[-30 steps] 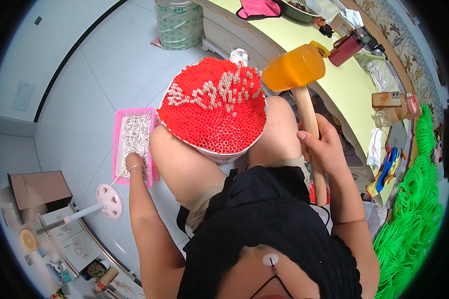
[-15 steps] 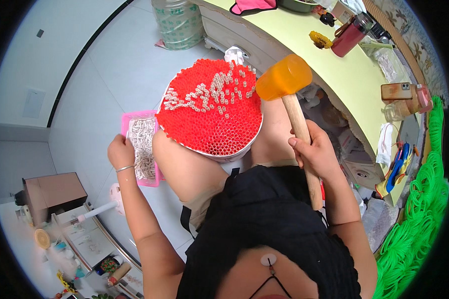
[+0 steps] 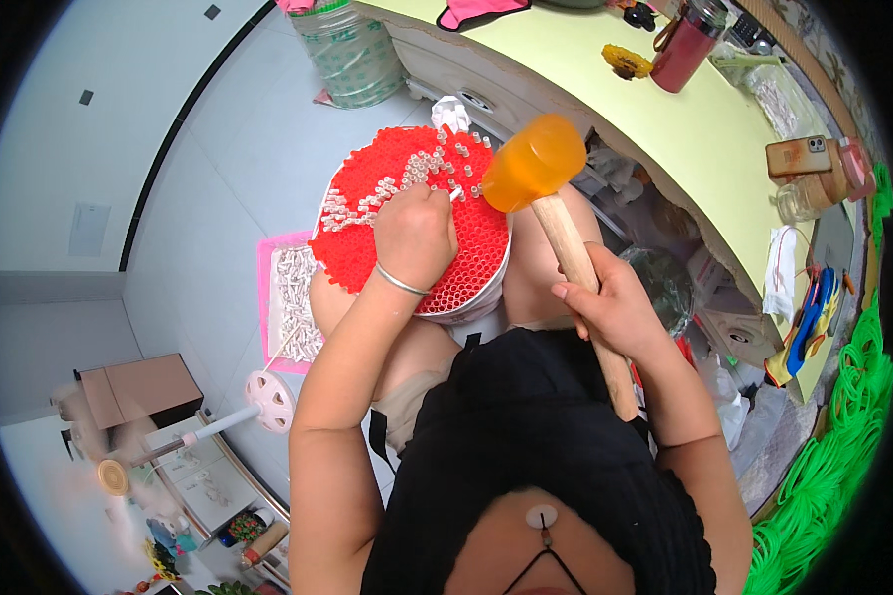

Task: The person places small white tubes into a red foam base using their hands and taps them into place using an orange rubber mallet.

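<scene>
A round white bucket between my knees is packed with upright red tubes. Short white plugs stick up from a band of them. Over the tubes, my left hand is closed in a pinch, with a small white plug at its fingertips; whether its end touches a tube is hidden. My right hand is wrapped around the wooden handle of a mallet. The mallet's translucent orange head is raised beside the bucket's right rim.
Left of my leg, a pink basket holds many loose white plugs. A pale green-topped table curves along the right, bearing a red flask and a phone. Bright green cord bundles lie at far right.
My left hand has moved from beside the pink basket up and right to above the red tubes, with a white plug now visible. The mallet has shifted slightly left.
</scene>
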Tool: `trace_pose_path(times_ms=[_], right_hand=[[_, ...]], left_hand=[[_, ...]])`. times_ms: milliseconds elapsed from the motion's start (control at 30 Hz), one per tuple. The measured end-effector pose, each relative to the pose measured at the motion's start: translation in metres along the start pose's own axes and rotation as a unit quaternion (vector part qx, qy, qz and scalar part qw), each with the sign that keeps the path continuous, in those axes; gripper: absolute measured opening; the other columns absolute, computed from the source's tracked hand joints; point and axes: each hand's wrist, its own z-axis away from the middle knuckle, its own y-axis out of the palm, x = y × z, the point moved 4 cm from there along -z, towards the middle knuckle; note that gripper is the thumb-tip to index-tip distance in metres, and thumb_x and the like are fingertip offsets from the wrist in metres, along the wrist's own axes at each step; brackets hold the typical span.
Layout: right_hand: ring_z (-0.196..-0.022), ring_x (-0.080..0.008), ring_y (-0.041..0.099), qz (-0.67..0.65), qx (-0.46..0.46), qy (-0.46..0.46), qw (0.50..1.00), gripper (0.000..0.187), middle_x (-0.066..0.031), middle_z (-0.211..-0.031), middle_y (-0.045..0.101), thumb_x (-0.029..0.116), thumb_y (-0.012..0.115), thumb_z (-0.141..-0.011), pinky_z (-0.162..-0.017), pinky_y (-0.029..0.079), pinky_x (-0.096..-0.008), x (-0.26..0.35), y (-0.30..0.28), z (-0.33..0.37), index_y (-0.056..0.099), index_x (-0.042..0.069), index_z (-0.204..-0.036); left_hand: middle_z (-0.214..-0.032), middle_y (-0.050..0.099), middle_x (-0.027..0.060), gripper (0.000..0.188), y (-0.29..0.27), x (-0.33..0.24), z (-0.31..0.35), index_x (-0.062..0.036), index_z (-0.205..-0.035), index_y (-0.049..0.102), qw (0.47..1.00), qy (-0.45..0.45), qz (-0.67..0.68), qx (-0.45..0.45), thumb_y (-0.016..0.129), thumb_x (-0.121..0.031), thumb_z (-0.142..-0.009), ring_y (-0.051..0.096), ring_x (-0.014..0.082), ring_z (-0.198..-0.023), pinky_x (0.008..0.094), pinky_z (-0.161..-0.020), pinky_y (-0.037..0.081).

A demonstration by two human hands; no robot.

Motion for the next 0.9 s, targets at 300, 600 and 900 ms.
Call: trace_pose_path(times_ms=[300, 600, 900], right_hand=[[-0.051, -0.0199, 0.058, 0.11, 0.022, -0.016, 0.994, 0.031, -0.0113, -0.069, 0.059, 0.02, 0.068, -0.091, -0.05, 0.048, -0.0317, 0.028, 0.002, -0.013, 0.055, -0.005, -0.104], [-0.092, -0.044, 0.061, 0.37, -0.016, -0.134, 0.919, 0.033, -0.0293, -0.091, 0.063, 0.021, 0.068, -0.084, -0.086, 0.049, -0.0465, 0.05, 0.003, -0.045, 0.06, -0.009, -0.097], [-0.079, -0.0311, 0.063, 0.2, -0.033, -0.196, 0.959, 0.032, -0.0213, -0.084, 0.06, 0.019, 0.069, -0.087, -0.073, 0.051, -0.0383, 0.041, -0.003, -0.019, 0.056, -0.008, -0.097]], left_hand=[[-0.067, 0.056, 0.0121, 0.005, 0.009, -0.003, -0.003, -0.0048, -0.065, 0.059, 0.997, 0.069, -0.015, 0.016, 0.062, -0.005, -0.068, 0.061, 0.0299, -0.066, 0.0408, -0.059, 0.051], [-0.067, 0.056, 0.0125, 0.007, 0.009, -0.001, 0.001, -0.0041, -0.068, 0.06, 0.999, 0.051, 0.007, -0.017, 0.064, -0.004, -0.072, 0.061, 0.0306, -0.063, 0.0414, -0.059, 0.051], [-0.07, 0.053, 0.0102, 0.004, -0.013, 0.008, -0.004, -0.0057, -0.069, 0.061, 0.99, 0.127, -0.032, 0.049, 0.064, -0.006, -0.071, 0.059, 0.0288, -0.067, 0.0415, -0.059, 0.049]])
